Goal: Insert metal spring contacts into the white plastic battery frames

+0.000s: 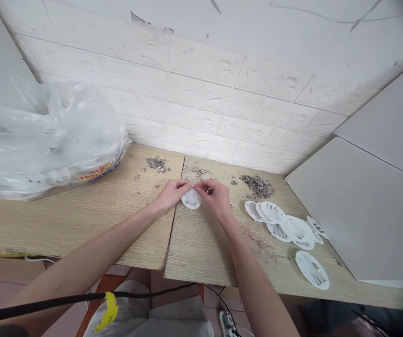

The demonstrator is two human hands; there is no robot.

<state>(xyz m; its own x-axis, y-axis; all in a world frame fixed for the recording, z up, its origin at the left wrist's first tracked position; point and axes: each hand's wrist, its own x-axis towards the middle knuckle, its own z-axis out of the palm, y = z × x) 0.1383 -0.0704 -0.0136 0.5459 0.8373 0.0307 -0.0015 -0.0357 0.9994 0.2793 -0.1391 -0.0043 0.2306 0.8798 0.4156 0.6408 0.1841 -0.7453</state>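
Centre frame, the left hand (176, 192) pinches the disc's (191, 201) upper edge, probably to steady it; the right hand (217, 196) grips a slim tool (209, 191) there. Metal bits (196, 172) lie just beyond, seemingly for easy reach.

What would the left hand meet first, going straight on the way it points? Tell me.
Apart from the white disc it touches, the left hand would likely meet the right hand first, just across from it. The exact depth between them is hard to judge from this view.
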